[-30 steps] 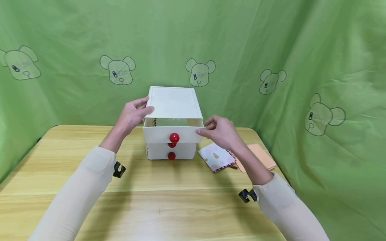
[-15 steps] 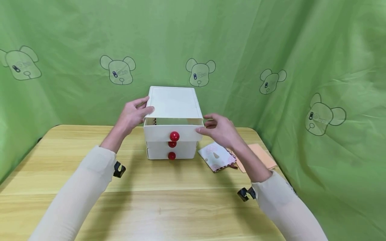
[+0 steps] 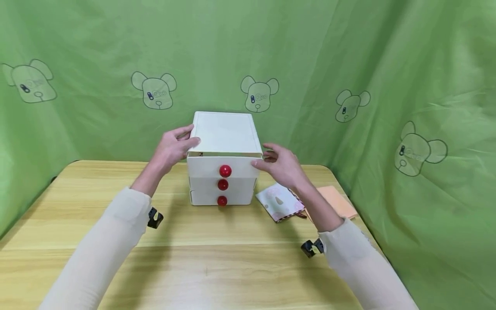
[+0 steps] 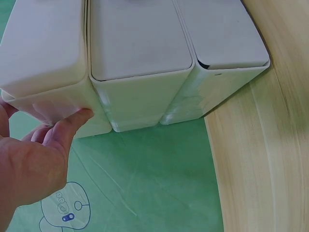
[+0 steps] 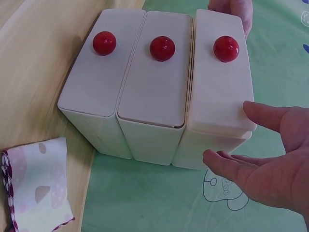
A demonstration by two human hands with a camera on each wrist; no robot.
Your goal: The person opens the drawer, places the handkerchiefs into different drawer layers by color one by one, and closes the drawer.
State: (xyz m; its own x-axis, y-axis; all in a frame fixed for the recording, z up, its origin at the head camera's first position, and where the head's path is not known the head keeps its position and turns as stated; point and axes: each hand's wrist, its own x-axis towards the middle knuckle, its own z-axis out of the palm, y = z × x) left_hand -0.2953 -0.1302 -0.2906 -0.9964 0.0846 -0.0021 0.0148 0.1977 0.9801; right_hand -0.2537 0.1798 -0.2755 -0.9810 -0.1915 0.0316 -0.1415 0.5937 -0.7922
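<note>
A small white chest of drawers (image 3: 226, 131) with round red knobs stands at the back of the table, its three drawers stacked. The top drawer (image 3: 205, 167) sticks out slightly, with a thin gap below the chest's top; the lower two look closed. My left hand (image 3: 172, 146) holds the chest's upper left edge, thumb over the top and fingers against the side wall, as the left wrist view also shows. My right hand (image 3: 284, 168) has its thumb on the right end of the top drawer's front. Its fingers extend fairly straight along the chest's right side (image 5: 212, 150).
To the right of the chest lies a folded patterned cloth (image 3: 280, 201) with a checked border. Beyond it is a folded orange cloth (image 3: 337, 201), partly behind my right forearm. A green curtain (image 3: 302, 47) with bear-head drawings surrounds the wooden table (image 3: 217, 267).
The top drawer has slid inward, narrowing the opening above it. My right hand has moved forward with it, thumb on its front. My left hand keeps its hold on the chest.
</note>
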